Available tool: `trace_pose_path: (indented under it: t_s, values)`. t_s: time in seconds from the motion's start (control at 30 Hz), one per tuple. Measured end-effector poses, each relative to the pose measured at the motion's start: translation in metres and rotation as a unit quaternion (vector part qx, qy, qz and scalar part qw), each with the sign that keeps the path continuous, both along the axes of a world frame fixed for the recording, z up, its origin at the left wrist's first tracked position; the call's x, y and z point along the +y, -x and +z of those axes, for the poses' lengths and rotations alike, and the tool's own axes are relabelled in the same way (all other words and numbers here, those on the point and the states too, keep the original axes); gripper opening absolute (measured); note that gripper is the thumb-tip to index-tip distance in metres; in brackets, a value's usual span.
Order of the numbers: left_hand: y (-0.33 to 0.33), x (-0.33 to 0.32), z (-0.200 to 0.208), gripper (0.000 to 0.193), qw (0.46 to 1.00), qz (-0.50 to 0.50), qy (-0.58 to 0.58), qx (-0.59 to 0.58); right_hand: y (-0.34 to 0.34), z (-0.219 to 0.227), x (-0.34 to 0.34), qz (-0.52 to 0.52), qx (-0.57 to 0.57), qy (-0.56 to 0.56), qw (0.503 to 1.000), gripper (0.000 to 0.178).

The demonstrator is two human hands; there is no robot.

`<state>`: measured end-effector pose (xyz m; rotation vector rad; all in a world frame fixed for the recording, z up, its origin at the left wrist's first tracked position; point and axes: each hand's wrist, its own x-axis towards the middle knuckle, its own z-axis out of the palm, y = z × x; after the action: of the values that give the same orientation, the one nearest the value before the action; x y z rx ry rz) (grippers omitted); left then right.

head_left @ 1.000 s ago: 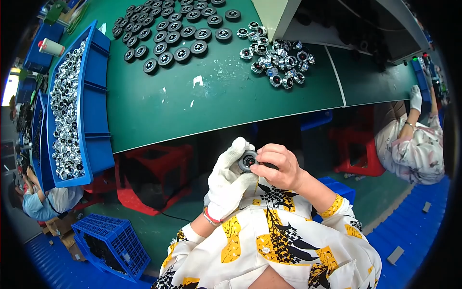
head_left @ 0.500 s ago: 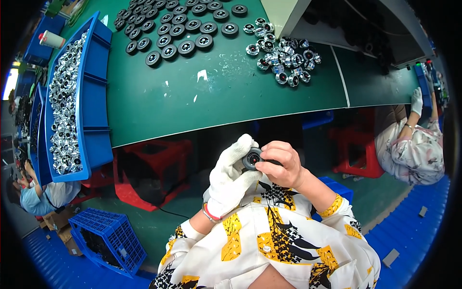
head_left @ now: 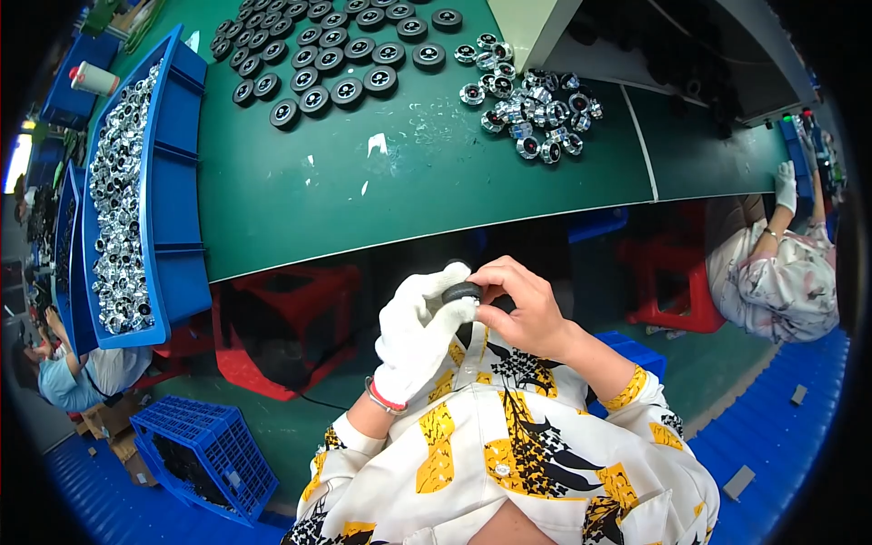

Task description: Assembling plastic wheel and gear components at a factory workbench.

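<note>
In front of my chest, below the bench edge, a small black toy-like wheel (head_left: 461, 292) is held between both hands. My left hand (head_left: 413, 331), in a white glove, is closed round its left side. The bare fingers of my right hand (head_left: 530, 309) pinch it from the right. Its tread edge faces up, so its hub face is mostly hidden. On the green bench (head_left: 345, 200) beyond lie many finished-looking black wheels (head_left: 347, 92) with shiny hubs, and a heap of loose chrome hubs (head_left: 547, 113) to their right.
A long blue bin (head_left: 173, 182) full of chrome hubs stands at the bench's left. Red stools (head_left: 259, 359) sit under the bench, and a blue crate (head_left: 204, 454) is on the floor at left. Co-workers sit at far left and at right (head_left: 772, 282).
The wheel has turned from showing its hub face to showing its tread edge. My left hand has shifted slightly left, and my right fingers have moved round onto the wheel's right side.
</note>
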<state>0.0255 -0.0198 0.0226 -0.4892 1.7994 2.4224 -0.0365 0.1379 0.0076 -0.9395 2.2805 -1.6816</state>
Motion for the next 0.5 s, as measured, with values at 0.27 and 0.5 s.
trace_pose_path:
  t_s: [0.27,0.5]
  values:
    - [0.003,-0.001,-0.011,0.033,0.995,0.006,-0.06,-0.074,0.013,0.007,0.0,0.031,-0.148,-0.072,0.986,0.031]
    - [0.003,-0.002,-0.017,0.029,0.996,-0.01,0.001,-0.086,0.015,0.001,-0.004,0.083,0.038,-0.149,0.985,0.035]
